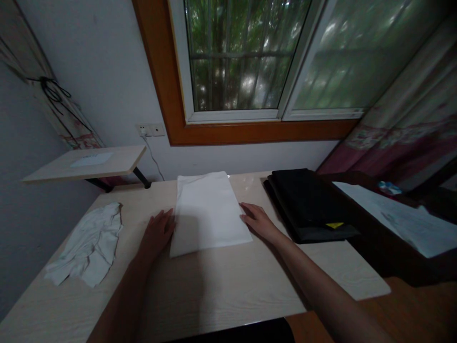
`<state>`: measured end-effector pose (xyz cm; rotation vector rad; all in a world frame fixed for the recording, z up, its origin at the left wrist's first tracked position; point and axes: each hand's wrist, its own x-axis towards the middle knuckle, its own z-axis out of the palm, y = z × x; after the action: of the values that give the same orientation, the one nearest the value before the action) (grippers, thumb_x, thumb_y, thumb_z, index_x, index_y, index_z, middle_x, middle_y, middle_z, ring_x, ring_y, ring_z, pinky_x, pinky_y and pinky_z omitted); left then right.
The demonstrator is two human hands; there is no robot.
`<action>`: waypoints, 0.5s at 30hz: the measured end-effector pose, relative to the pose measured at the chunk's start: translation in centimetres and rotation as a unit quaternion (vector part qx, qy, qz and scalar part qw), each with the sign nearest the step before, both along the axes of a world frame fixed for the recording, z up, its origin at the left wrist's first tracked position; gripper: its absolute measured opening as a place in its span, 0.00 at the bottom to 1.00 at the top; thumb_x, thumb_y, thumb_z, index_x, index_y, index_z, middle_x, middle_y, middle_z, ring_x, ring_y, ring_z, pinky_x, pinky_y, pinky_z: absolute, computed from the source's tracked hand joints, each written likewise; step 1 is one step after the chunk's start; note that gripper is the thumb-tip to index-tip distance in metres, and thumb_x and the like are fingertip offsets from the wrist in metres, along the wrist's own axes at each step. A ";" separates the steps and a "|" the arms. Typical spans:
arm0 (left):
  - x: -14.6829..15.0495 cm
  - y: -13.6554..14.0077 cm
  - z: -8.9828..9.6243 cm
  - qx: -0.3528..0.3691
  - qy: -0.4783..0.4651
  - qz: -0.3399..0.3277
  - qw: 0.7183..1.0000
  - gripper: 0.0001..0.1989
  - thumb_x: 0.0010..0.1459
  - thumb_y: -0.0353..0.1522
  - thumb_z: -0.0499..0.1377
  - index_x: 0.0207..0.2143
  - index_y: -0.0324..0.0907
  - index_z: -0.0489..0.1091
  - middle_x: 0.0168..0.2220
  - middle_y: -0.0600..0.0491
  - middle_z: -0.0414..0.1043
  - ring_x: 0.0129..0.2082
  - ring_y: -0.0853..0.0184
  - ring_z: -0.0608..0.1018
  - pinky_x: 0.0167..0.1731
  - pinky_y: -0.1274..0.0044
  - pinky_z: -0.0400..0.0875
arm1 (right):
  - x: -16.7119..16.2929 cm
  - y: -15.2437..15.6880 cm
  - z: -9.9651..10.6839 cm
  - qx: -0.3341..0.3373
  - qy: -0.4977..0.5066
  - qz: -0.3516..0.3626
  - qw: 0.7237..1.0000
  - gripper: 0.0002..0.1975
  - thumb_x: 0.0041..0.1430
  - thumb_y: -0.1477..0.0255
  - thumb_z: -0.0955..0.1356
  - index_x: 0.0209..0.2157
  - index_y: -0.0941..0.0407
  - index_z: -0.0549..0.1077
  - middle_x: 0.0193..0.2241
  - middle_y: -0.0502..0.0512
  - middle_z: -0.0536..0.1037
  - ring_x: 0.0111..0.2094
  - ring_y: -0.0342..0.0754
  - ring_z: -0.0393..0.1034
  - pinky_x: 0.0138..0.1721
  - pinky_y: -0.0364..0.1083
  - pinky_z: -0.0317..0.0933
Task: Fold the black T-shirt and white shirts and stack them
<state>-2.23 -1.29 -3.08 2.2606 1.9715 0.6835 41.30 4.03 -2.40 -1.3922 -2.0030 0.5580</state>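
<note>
A white rectangle, which looks like a neatly folded cloth (210,214), lies flat on the pale wooden desk (228,290). At its left edge rests my left hand (157,232), fingers extended and touching or very near the side. My right hand (260,221) lies by the opposite edge with its fingertips against the cloth, thumb apart from the fingers. Neither hand grips anything. Over the cloth's lower left part falls a shadow.
A crumpled white cloth (91,243) lies at the desk's left. Dark folded fabric (303,200) is stacked at the right, with a small yellow patch. A raised shelf (121,162) stands at the back left. Behind the desk is a window (243,57).
</note>
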 end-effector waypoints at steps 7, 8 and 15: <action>1.4 0.0 1.7 0.024 -0.055 -0.008 0.998 0.28 0.64 0.43 0.57 0.64 0.44 0.64 0.48 0.48 0.79 0.50 0.55 0.77 0.58 0.59 0.66 | -3.0 2.4 0.4 -0.001 0.064 -0.042 0.997 0.21 0.59 0.62 0.70 0.53 0.54 0.75 0.43 0.57 0.79 0.42 0.53 0.73 0.49 0.52 0.67; 1.7 -0.1 1.8 0.022 -0.056 -0.002 0.998 0.28 0.63 0.43 0.58 0.63 0.44 0.65 0.46 0.49 0.79 0.47 0.56 0.77 0.57 0.59 0.67 | -3.3 2.5 0.4 -0.004 0.060 -0.051 0.997 0.21 0.58 0.64 0.70 0.53 0.54 0.74 0.41 0.56 0.79 0.41 0.52 0.73 0.47 0.51 0.67; 2.2 -0.1 1.9 -0.008 -0.071 0.001 0.997 0.24 0.62 0.41 0.58 0.58 0.44 0.71 0.42 0.50 0.80 0.43 0.57 0.77 0.51 0.62 0.70 | -3.1 1.9 0.6 -0.041 0.055 -0.057 0.996 0.22 0.56 0.69 0.69 0.54 0.54 0.72 0.33 0.51 0.77 0.36 0.50 0.72 0.41 0.48 0.65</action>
<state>-0.05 -1.40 -1.13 2.1354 1.9066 0.8012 38.18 5.93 -1.78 -1.4817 -1.8183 0.6568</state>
